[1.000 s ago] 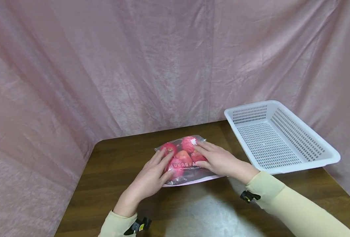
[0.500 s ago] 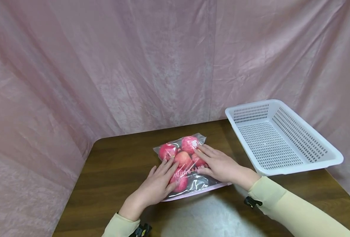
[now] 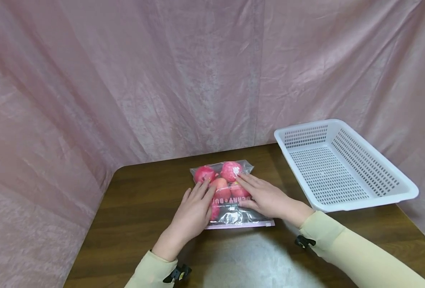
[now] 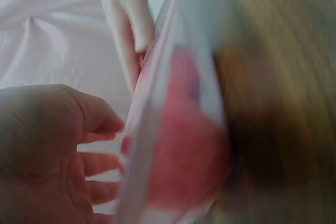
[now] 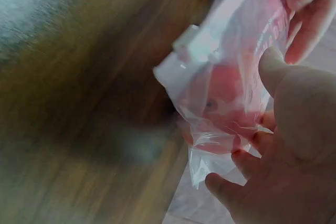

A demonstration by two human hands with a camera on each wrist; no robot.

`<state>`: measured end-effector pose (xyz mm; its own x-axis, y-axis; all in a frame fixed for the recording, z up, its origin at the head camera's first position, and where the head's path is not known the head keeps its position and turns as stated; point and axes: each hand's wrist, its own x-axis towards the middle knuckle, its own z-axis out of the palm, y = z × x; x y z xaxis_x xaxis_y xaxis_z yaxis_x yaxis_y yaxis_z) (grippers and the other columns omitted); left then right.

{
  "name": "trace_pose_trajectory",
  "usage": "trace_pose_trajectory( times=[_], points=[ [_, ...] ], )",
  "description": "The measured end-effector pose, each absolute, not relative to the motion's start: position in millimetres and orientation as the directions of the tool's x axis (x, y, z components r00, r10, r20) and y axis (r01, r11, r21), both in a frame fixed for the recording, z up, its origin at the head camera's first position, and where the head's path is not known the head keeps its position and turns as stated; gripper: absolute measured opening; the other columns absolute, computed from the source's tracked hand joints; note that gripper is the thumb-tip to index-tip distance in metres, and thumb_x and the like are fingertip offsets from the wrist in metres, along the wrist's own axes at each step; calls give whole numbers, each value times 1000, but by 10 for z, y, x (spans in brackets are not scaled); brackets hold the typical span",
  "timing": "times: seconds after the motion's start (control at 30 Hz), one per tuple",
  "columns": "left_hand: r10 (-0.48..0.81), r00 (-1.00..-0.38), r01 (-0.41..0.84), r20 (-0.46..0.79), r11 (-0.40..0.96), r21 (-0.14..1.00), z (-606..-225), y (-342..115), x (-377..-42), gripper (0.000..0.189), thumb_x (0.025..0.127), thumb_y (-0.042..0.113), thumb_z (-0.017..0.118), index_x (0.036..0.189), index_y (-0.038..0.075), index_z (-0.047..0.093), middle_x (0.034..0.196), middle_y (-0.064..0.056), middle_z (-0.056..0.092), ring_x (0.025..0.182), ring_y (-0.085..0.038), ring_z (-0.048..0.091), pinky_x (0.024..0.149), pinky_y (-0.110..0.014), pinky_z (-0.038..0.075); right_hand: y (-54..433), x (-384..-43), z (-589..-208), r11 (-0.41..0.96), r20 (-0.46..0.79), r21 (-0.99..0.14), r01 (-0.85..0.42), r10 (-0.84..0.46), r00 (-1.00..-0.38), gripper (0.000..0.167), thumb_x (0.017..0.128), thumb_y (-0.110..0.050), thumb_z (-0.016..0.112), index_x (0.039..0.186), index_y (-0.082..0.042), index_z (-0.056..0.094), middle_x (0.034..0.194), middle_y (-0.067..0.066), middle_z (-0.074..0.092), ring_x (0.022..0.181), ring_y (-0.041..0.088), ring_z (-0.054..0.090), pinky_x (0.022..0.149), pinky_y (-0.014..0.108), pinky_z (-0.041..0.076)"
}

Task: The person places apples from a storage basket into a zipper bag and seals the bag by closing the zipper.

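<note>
A clear zip bag (image 3: 239,216) with pink lettering lies on the table, its pink zip edge toward me. Several round red fruits (image 3: 231,171) show through the plastic, with a paler orange-red one (image 3: 221,188) in the middle. My left hand (image 3: 193,210) rests along the bag's left side, fingers extended over the fruit. From the right, my right hand (image 3: 268,198) lays its spread fingers on the bag. In the right wrist view, a slider (image 5: 186,40) sits at the zip's end, and the fingertips (image 5: 218,184) are along the bag's side.
A white perforated plastic basket (image 3: 388,170) stands at the table's right, beyond my right forearm. Pink cloth (image 3: 198,80) hangs behind the brown wooden table (image 3: 133,208). Glare whitens the front of the tabletop.
The bag first shifts toward me and tilts, then turns so its zip edge lies nearly level. My left hand goes along, ending farther forward and right; the right hand stays nearly in place.
</note>
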<state>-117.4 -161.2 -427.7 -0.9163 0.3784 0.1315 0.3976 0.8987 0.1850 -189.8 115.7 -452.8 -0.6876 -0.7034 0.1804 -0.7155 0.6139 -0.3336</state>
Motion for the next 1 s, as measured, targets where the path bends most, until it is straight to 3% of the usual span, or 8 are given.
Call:
trace_pose_trajectory(
  times=[0.17, 0.33, 0.53, 0.67, 0.77, 0.9, 1.0],
  points=[
    [343, -930, 365, 132, 904, 222, -4355, -1366, -1216, 66, 109, 34, 71, 166, 9, 48, 173, -24, 38, 159, -50, 35, 120, -76, 31, 1158, -1944, -4519, 609, 203, -328, -722, -701, -683, 81, 107, -41, 73, 167, 3, 40, 171, 28, 38, 157, 47, 40, 124, 61, 36],
    [306, -949, 316, 81, 926, 206, -4443, -1344, -1243, 72, 109, 50, 66, 169, 15, 46, 175, -20, 35, 160, -51, 32, 120, -80, 27, 1205, -1904, -4528, 616, 227, -296, -730, -697, -680, 83, 104, -41, 78, 166, 3, 43, 170, 27, 41, 155, 46, 42, 123, 61, 37],
    [318, -942, 331, 104, 933, 143, -4467, -1488, -1248, 67, 109, 45, 67, 168, 20, 48, 176, -15, 37, 159, -51, 34, 122, -80, 22, 1243, -1843, -4548, 629, 222, -276, -727, -694, -685, 83, 104, -41, 77, 167, -1, 42, 172, 23, 41, 155, 44, 44, 123, 62, 37],
    [324, -931, 347, 168, 930, 125, -4446, -1447, -1260, 63, 107, 34, 74, 164, 15, 53, 172, -20, 42, 158, -49, 37, 122, -78, 24, 1212, -1837, -4551, 626, 214, -284, -727, -697, -684, 80, 106, -40, 75, 168, -1, 41, 172, 22, 41, 155, 43, 45, 122, 62, 39],
    [317, -918, 362, 240, 915, 176, -4429, -1366, -1294, 62, 107, 26, 75, 162, 9, 53, 170, -25, 41, 157, -48, 38, 123, -74, 28, 1177, -1852, -4558, 622, 220, -288, -728, -697, -682, 81, 106, -40, 75, 168, 0, 41, 173, 22, 40, 155, 42, 44, 123, 59, 38],
    [285, -923, 348, 259, 904, 247, -4441, -1276, -1340, 64, 110, 30, 70, 166, 7, 48, 173, -26, 37, 158, -50, 36, 124, -73, 27, 1149, -1863, -4559, 608, 243, -288, -740, -701, -670, 82, 105, -39, 77, 167, 1, 42, 172, 23, 40, 155, 42, 44, 124, 58, 38],
    [266, -939, 311, 217, 927, 209, -4479, -1235, -1363, 68, 111, 41, 65, 168, 10, 45, 174, -25, 36, 159, -50, 35, 125, -74, 23, 1157, -1845, -4547, 620, 239, -285, -731, -693, -681, 83, 104, -41, 77, 167, 0, 42, 173, 21, 40, 154, 42, 45, 123, 61, 38]
  ],
)
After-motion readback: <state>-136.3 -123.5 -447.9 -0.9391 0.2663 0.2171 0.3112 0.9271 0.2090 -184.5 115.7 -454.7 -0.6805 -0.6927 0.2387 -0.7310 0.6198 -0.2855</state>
